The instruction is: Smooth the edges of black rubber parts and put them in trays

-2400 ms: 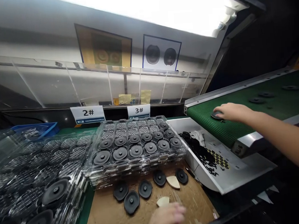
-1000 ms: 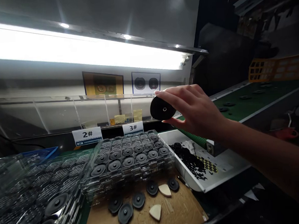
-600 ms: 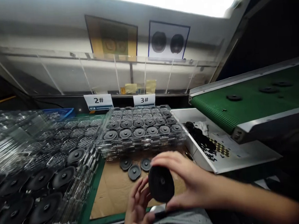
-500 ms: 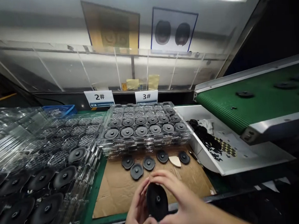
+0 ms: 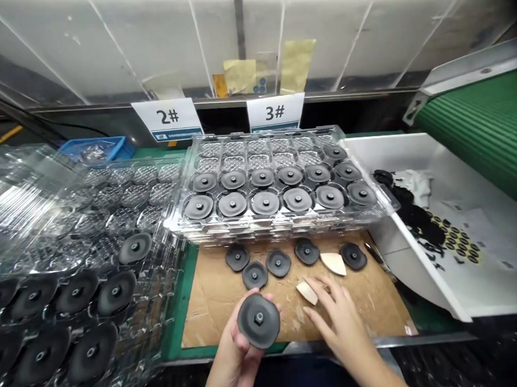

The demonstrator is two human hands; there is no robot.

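— Where is the part in hand?

— The left hand (image 5: 231,361) grips a black disc (image 5: 258,321) by its edge, face up, low over the near edge of the cardboard sheet (image 5: 370,303) on the tabletop (image 5: 179,332).

— And the other hand?

— The right hand (image 5: 339,326) holds nothing. Its fingers are spread wide and flat over the cardboard, with the tips at a cream wedge (image 5: 307,291). I cannot tell whether they touch it.

— What does the clear tray (image 5: 282,222) behind the cardboard hold?

— Its two near rows are full, six discs each. The third row has one disc (image 5: 335,152) at its right end. The other pockets of that row and the whole far row, under the 3# label (image 5: 275,112), are bare. By my reading that is roughly half filled.

— Anything loose?

— Five smaller discs lie on the cardboard just in front of the tray, among them the leftmost disc (image 5: 237,257) and the rightmost disc (image 5: 353,256). A second cream wedge (image 5: 333,263) lies between two of them.

— And to the sides?

— On the left are stacked trays of larger discs (image 5: 115,293). On the right stands a white bin (image 5: 402,249) with small black bits in it, and past it runs a green belt (image 5: 491,127).
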